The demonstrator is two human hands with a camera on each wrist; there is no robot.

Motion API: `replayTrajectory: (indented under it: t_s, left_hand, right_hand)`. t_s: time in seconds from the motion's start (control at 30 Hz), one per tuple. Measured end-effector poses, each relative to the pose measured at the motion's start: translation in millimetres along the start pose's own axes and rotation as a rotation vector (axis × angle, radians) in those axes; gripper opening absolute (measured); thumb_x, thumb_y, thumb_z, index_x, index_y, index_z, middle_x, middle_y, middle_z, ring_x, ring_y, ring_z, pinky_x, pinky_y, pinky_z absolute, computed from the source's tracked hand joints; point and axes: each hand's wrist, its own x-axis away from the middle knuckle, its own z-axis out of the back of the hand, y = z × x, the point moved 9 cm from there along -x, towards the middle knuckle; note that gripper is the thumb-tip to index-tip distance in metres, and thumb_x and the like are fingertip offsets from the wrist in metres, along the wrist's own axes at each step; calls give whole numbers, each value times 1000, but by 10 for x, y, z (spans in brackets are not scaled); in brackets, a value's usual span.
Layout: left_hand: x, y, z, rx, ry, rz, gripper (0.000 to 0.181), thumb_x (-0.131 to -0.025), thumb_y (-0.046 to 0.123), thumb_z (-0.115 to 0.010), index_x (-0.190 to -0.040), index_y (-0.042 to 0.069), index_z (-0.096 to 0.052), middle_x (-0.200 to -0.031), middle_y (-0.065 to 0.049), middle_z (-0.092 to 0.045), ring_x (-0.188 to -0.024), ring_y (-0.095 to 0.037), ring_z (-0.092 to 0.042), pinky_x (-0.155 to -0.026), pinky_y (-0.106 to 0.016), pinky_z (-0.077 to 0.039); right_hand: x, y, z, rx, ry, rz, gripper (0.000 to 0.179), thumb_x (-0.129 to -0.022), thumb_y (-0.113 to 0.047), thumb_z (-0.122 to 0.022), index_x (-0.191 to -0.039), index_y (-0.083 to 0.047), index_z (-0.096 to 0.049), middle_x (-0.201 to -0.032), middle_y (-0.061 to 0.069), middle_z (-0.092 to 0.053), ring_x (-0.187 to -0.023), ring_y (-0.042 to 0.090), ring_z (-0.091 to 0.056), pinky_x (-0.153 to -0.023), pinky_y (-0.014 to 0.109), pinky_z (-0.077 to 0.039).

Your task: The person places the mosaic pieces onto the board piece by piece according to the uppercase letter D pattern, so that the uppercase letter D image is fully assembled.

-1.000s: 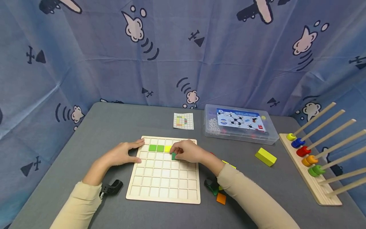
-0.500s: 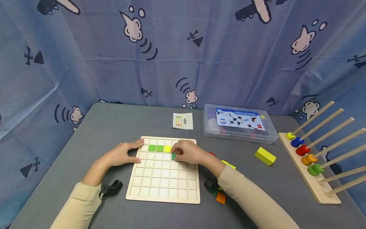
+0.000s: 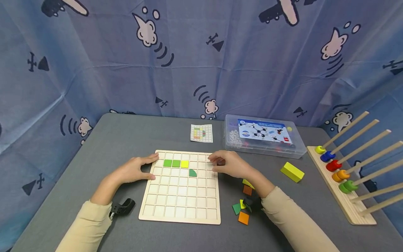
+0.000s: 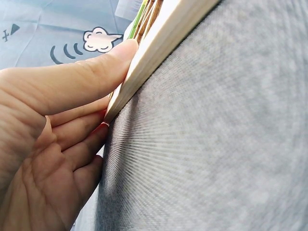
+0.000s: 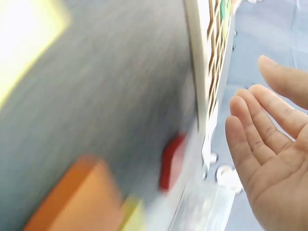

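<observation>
A pale wooden grid board (image 3: 181, 190) lies flat on the grey table. My left hand (image 3: 133, 170) rests its fingertips and thumb on the board's left edge, fingers mostly straight, as the left wrist view confirms. Two green square tiles (image 3: 171, 163) and a yellow square tile (image 3: 184, 163) sit side by side in one row of cells. Below and right of the yellow one is a green quarter-circle tile (image 3: 192, 173). Over the board's upper right edge, my right hand (image 3: 231, 164) hovers with loose fingers; in the right wrist view it holds nothing.
Loose orange tiles (image 3: 243, 218), green and yellow pieces lie right of the board, partly under the right wrist. A printed grid card (image 3: 202, 133), clear plastic box (image 3: 264, 136), yellow block (image 3: 292, 172) and wooden peg stand (image 3: 343, 189) stand behind and to the right.
My right hand has let go of the green quarter-circle tile, leaving it in a cell, and moved right to the board's edge. My left hand stays in place.
</observation>
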Motion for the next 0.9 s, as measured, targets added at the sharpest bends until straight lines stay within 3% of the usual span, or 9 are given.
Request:
replayTrajectory:
  t_s: [0.27,0.43,0.6,0.9]
  left_hand:
    - [2,29,-12,4,6,-27,82,-80,43,-72,-146,8,-37,-153,-13,-30,-137,-42,-28,-105,-58,-31]
    - [3,28,-9,13,9,-30,83,-80,42,-73,-146,7,-36,-153,-14,-29,-138,-42,-28,-105,-58,-32]
    - [21,31,4,23,-5,-14,82,-81,39,-73,-146,7,-36,-154,-13,-28,-139,-40,-27,-107,-57,-31]
    - [16,53,8,6,-8,-28,80,-82,39,-72,-146,6,-37,-153,-13,-29,-138,-41,-28,-105,-56,-33]
  right_hand:
    - [356,424,200,-74,18,-50,41,-87,-12,-69,-125,-1,-60,-122,15,-63,-110,31,-59,-96,48,-47]
    - [488,601,232,-118,-30,-68,44,-87,-13,-69,-127,0,-57,-126,17,-60,-115,34,-57,-99,50,-44]
    - [511,666,222,-110,-81,-75,42,-87,-11,-68,-126,2,-58,-126,19,-59,-116,36,-56,-98,49,-45]
    - [432,663,179,-33,-61,-66,32,-85,-2,-67,-117,-4,-65,-111,10,-62,-106,30,-59,-94,47,-48]
